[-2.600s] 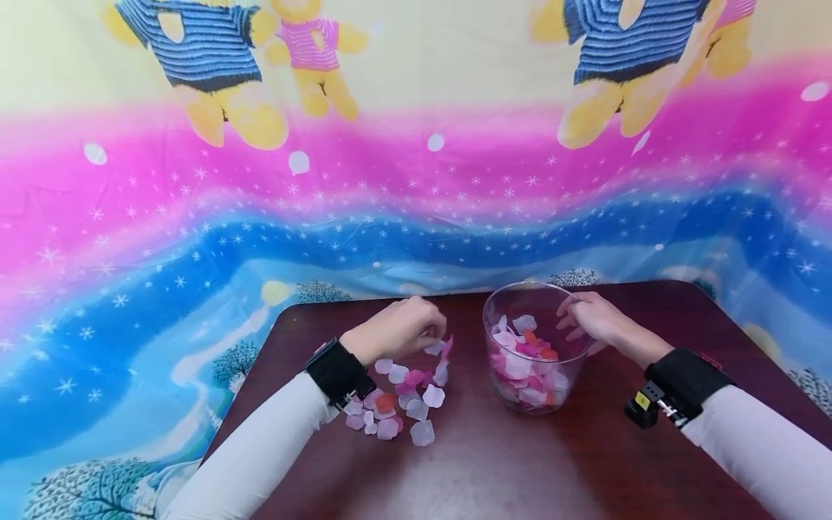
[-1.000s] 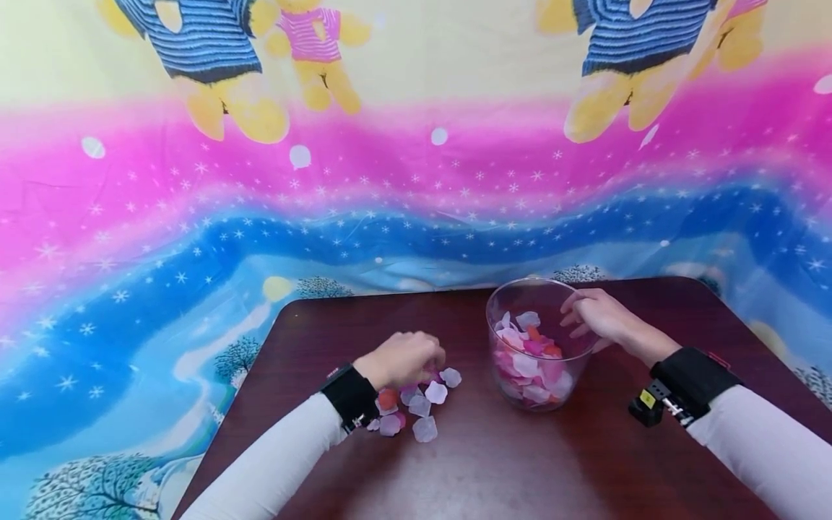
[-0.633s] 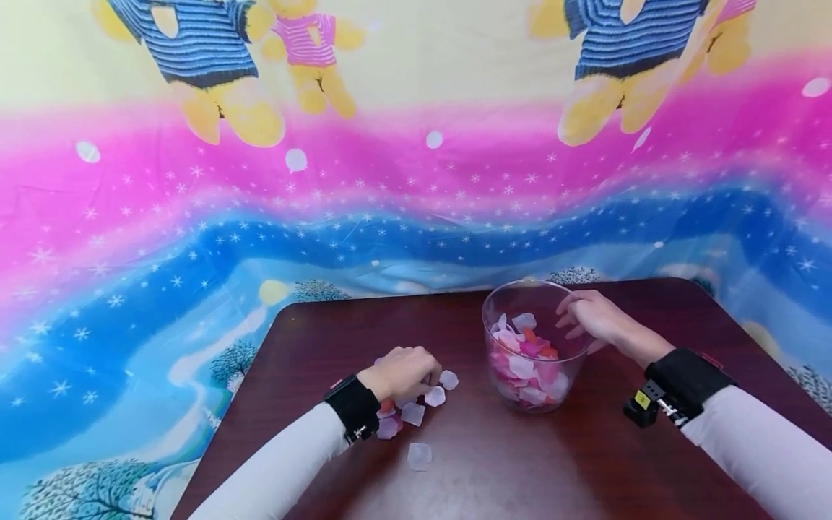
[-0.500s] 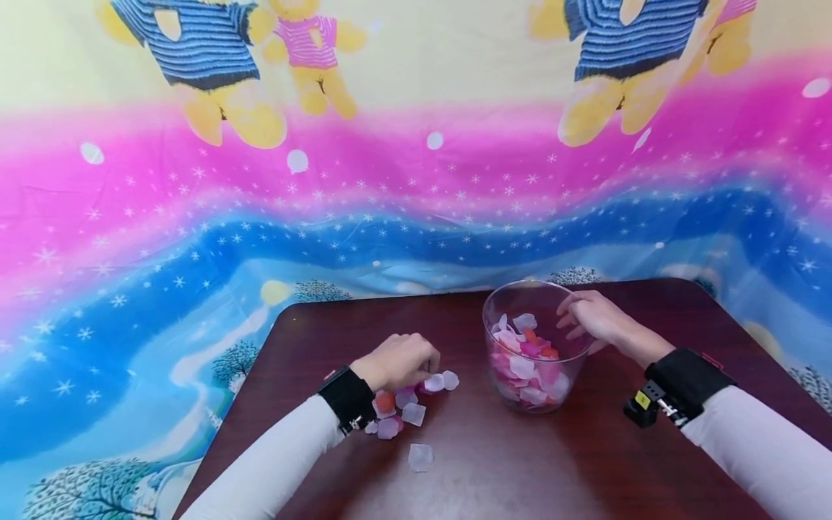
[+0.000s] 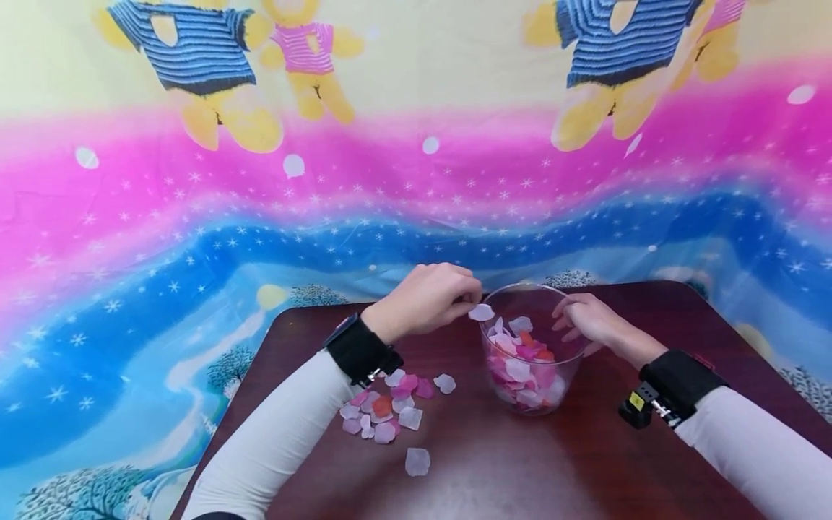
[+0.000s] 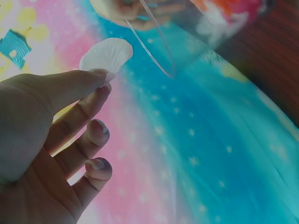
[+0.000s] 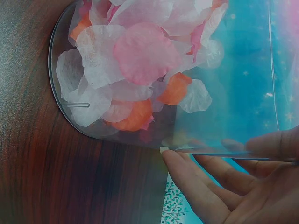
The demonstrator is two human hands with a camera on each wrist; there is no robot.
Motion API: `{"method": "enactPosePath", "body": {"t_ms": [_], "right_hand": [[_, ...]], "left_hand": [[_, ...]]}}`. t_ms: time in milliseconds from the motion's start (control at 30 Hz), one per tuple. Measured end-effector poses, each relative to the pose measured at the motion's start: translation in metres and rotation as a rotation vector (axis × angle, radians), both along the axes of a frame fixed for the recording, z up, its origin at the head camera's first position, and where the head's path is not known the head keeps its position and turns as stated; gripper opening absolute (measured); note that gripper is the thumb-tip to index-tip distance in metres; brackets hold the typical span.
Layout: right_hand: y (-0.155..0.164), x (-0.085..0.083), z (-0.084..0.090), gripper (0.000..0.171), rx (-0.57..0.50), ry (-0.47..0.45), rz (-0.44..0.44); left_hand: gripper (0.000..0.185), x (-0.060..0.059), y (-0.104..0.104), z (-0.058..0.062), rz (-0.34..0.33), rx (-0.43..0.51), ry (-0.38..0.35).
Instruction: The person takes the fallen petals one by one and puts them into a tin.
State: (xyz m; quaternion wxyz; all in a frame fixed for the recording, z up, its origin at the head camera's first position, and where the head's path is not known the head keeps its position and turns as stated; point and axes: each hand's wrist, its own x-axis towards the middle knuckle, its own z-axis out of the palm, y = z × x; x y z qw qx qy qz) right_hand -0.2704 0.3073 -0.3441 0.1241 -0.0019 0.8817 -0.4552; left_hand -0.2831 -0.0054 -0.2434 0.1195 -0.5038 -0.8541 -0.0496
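My left hand (image 5: 425,300) pinches a single pale petal (image 5: 481,312) between thumb and fingertip, close beside the left rim of a clear round container (image 5: 529,284). The left wrist view shows this white petal (image 6: 106,56) standing up from the pinch, the other fingers loosely bent. On the container's right side, my right hand (image 5: 594,321) holds the wall, with thumb and fingers spread along it. Inside lie pink, white and orange petals (image 7: 145,53), heaped in the lower part. A loose cluster of petals (image 5: 381,406) lies on the table below my left forearm.
A dark reddish-brown table (image 5: 494,477) carries everything. One whitish petal (image 5: 417,461) lies apart, nearer the front, and another pale petal (image 5: 445,383) sits right of the cluster. Behind the table hangs a printed cloth (image 5: 416,180) with bears and snowflakes.
My left hand has risen from the cluster and moved right to the container's rim with a petal. One petal slid apart toward the front earlier. The right hand stays at the container.
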Motion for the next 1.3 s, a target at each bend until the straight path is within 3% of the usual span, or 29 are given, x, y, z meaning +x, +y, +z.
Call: {"method": "enactPosePath", "body": {"t_ms": [167,300,433,567,667,767,867,967,1133,1300], "right_hand": [[0.0,0.001,-0.002,0.044,-0.004,-0.006,-0.006],[0.0,0.001,0.0,0.045,0.0,-0.009,-0.009],[-0.003,0.001,0.002,0.044,-0.011,-0.001,-0.006],[-0.003,0.0,0.004,0.045,-0.017,0.007,-0.008],[-0.002,0.0,0.005,0.045,-0.003,0.008,-0.006],[-0.002,0.001,0.003,0.045,-0.003,0.005,-0.004],[-0.002,0.001,0.002,0.045,-0.014,0.001,-0.004],[-0.002,0.001,0.0,0.045,-0.02,-0.001,-0.003],[-0.002,0.001,0.0,0.044,-0.018,-0.005,-0.005],[-0.002,0.001,0.0,0.044,-0.021,0.002,-0.01]], "left_hand": [[0.005,-0.001,0.027,-0.006,-0.043,-0.043,-0.019],[0.007,-0.002,0.035,-0.011,-0.066,-0.036,-0.024],[0.009,-0.004,0.025,-0.011,-0.042,-0.024,-0.025],[0.006,-0.014,0.005,-0.017,0.045,-0.047,-0.038],[0.003,-0.024,-0.008,-0.038,0.122,-0.121,-0.082],[0.007,-0.031,-0.017,-0.072,0.182,-0.214,-0.176],[0.014,-0.034,-0.022,-0.105,0.218,-0.289,-0.259],[0.019,-0.032,-0.023,-0.127,0.24,-0.328,-0.311],[0.01,-0.029,-0.022,-0.147,0.247,-0.346,-0.333],[0.005,-0.03,-0.023,-0.153,0.204,-0.33,-0.356]]}}
